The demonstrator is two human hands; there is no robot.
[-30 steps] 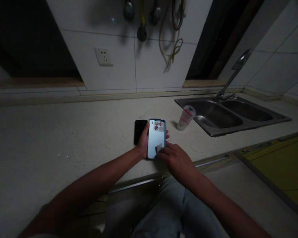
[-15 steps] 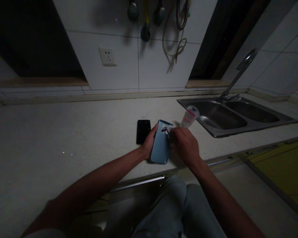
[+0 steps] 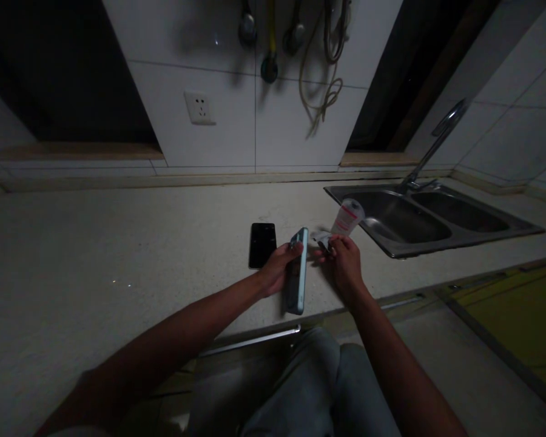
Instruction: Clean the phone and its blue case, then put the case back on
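Observation:
My left hand (image 3: pixel 276 267) is closed around a phone in a light blue case (image 3: pixel 302 273). The phone stands nearly edge-on, its dark face turned left and my thumb near its top. Just to its right, my right hand (image 3: pixel 344 258) pinches a crumpled, thin whitish piece (image 3: pixel 322 238) with dark parts, possibly a tissue or wipe. A small gap separates that piece from the phone. To the left of the cased phone, a second, black phone (image 3: pixel 262 245) lies flat on the counter. A clear plastic cup with red print (image 3: pixel 348 216) stands tilted in view behind my right hand.
The pale countertop (image 3: pixel 164 230) runs along a tiled wall with a socket (image 3: pixel 200 108). At the right is a steel double sink (image 3: pixel 391 247) with a curved tap (image 3: pixel 437 145). Hoses and a looped cord (image 3: pixel 321 112) hang on the wall. A handle bar (image 3: pixel 255 341) runs below the counter edge.
My left hand has turned the cased phone from back-up to edge-on. My right hand has drawn the whitish piece away from the camera area, to the right.

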